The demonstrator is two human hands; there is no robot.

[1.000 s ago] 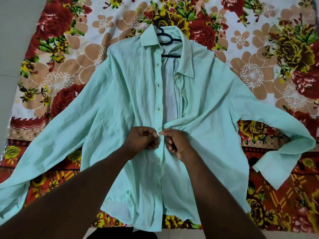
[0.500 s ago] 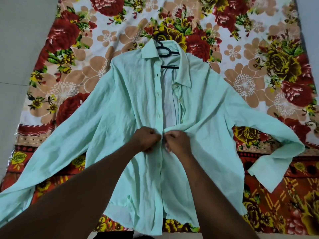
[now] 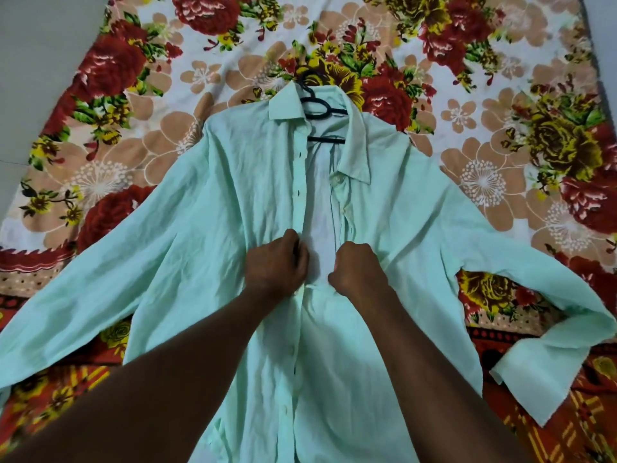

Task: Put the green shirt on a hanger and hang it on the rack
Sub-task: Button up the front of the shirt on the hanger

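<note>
thin, soft green shirt (image 3: 207, 235) cloth, matt and full of small wrinkles. small shiny buttons (image 3: 296, 194) down the front. smooth black hanger (image 3: 317, 106), looks like plastic, a bit glossy. flowery sheet (image 3: 500, 182) of soft matt cloth. smooth pale floor (image 3: 36, 61), dull finish.

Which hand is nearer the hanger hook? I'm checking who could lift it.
Left, narrowly. The left hand grips the shirt's buttonhole edge, almost straight below the hanger hook. The right hand grips the opposite edge, slightly lower and off to the right.
</note>
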